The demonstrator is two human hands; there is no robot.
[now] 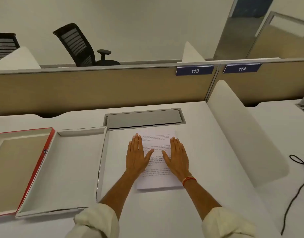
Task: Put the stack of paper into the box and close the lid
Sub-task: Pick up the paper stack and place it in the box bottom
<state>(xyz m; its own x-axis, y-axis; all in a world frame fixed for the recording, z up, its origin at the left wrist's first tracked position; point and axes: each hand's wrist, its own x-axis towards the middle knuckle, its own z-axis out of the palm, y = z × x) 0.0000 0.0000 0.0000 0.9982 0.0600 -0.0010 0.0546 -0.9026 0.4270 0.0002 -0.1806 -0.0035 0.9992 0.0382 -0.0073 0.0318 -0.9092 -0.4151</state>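
Note:
A stack of printed white paper [158, 181] lies flat on the white desk in front of me. My left hand [136, 156] rests palm down on its left half, fingers spread. My right hand [177, 157] lies flat on its right half, with an orange band at the wrist. Neither hand grips anything. To the left sits the open white box [62, 170], empty, its near wall by my left sleeve. Its red-edged lid [43, 162] lies open flat further left, inside up.
A grey cable hatch [144, 118] is set in the desk just behind the paper. A white divider [247, 134] rises on the right, with a black cable [297, 189] beyond it. A tan partition [96, 90] closes the back; office chairs stand behind it.

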